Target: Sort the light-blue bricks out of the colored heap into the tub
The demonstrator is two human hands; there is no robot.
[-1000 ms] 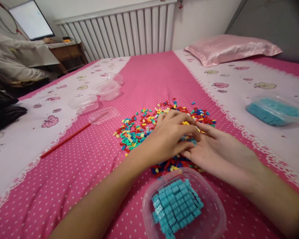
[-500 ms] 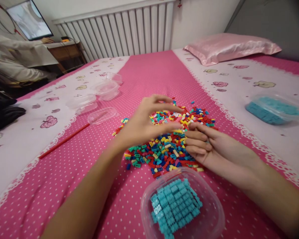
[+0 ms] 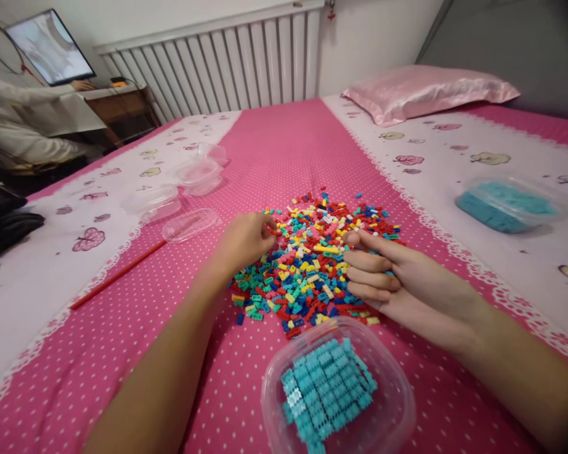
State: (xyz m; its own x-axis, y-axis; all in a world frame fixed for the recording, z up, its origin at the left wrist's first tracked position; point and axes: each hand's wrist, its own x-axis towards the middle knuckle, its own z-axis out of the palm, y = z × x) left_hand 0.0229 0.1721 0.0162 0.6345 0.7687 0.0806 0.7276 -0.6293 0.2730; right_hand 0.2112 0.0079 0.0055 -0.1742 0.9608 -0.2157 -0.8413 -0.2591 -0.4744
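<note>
A loose heap of small building bricks (image 3: 307,277) in many colours lies on the pink polka-dot bedspread. At its left edge my left hand (image 3: 248,243) points down, thumb and fingers drawn together; whatever is between the fingertips is hidden. Over the heap's right side my right hand (image 3: 383,271) is turned palm inward with curled fingers, and a trace of turquoise, seemingly a brick, shows inside them. Nearest to me stands a clear plastic container (image 3: 397,403), holding turquoise bricks (image 3: 329,388) joined in neat rows.
Another clear container (image 3: 506,205) full of turquoise bricks sits at the right. Clear empty tubs (image 3: 196,173) and a lid (image 3: 192,225) lie at the left, beside a red stick (image 3: 118,274). A pink pillow (image 3: 426,94) rests at the back; a person (image 3: 23,120) sits far left.
My left hand has moved left and lower, from above the middle of the heap to its left edge, and its fingers have closed together. My right hand keeps nearly the same pose.
</note>
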